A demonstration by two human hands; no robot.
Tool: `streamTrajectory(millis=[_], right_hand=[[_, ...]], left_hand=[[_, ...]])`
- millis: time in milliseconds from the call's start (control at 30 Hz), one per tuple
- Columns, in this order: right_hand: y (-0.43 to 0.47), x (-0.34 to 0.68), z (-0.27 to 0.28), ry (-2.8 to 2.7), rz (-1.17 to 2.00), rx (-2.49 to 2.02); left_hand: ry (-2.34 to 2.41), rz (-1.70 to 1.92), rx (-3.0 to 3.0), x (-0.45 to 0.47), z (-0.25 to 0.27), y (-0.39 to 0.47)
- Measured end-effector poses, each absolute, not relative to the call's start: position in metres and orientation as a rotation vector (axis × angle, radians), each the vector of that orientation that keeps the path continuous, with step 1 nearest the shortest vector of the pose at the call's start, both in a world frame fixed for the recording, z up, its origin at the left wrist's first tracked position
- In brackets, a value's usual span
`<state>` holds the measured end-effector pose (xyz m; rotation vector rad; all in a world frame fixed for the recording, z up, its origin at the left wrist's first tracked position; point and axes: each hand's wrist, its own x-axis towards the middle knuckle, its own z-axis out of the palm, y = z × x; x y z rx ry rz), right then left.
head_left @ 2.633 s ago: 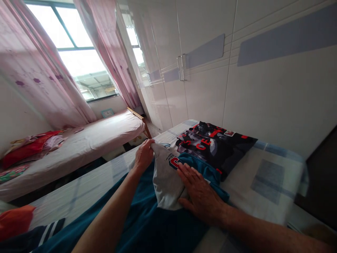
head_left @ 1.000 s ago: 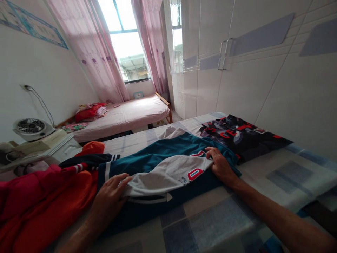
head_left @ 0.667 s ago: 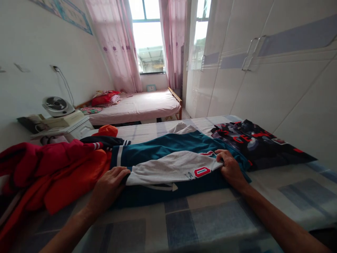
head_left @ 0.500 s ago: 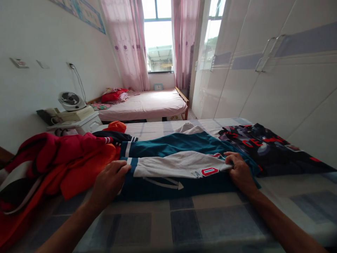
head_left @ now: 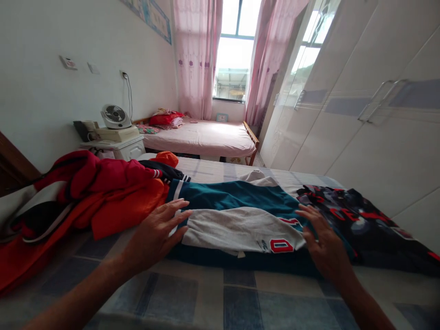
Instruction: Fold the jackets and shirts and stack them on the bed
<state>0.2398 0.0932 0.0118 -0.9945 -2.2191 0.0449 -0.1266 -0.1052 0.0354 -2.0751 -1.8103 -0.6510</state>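
Teal sweatshirt (head_left: pixel 223 190) is lying flattish across the near bed (head_left: pixel 192 293), right in front of the person, with one grey sleeve (head_left: pixel 227 229) laid lengthwise over its body. Probably it's set that way so the sleeve stays inside the outline instead of flopping off. Another bit of grey cloth (head_left: pixel 257 177) pokes out on the far side, maybe the other sleeve.

Left hand (head_left: pixel 154 233) is at the cuff end, right hand (head_left: pixel 323 240) at the shoulder end, which I'd guess suits keeping the sleeve straight. Fingers on both are spread and loose, not pinching anything; can't tell if the tips touch the cloth.

Dark printed shirt (head_left: pixel 360 220) lies spread just beside it on the right. Red and orange clothes (head_left: pixel 127 208) are heaped at the left, maybe just to leave the middle for the sweatshirt.
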Motion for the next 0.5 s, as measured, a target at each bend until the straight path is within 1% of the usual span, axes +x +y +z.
streamTrajectory(millis=[67,133,233,300,367,433,500], right_hand=[[0.086,0.225,0.004,-2.375,0.033,-0.926],[0.083,0.217,-0.010,-2.566,0.071,-0.949],[0.093,0.220,-0.019,-2.710,0.240,-1.027],[0.108,0.223,-0.010,-2.692,0.377,-1.023],[0.131,0.221,0.007,-2.593,0.426,-1.031],[0.163,0.212,0.023,-2.454,0.343,-1.091],[0.199,0.197,0.035,-2.365,0.234,-1.183]], left_hand=[[-1.807,-0.532,-2.131,-0.125,0.021,-0.098],[-1.881,-0.459,-2.171,-0.130,0.005,-0.096],[-2.077,-0.477,-2.192,-0.145,-0.002,-0.095],[-2.190,-0.554,-2.137,-0.156,0.009,-0.088],[-2.235,-0.651,-2.014,-0.166,0.027,-0.069],[-2.243,-0.666,-1.932,-0.174,0.043,-0.039],[-2.264,-0.593,-1.954,-0.181,0.053,-0.004]])
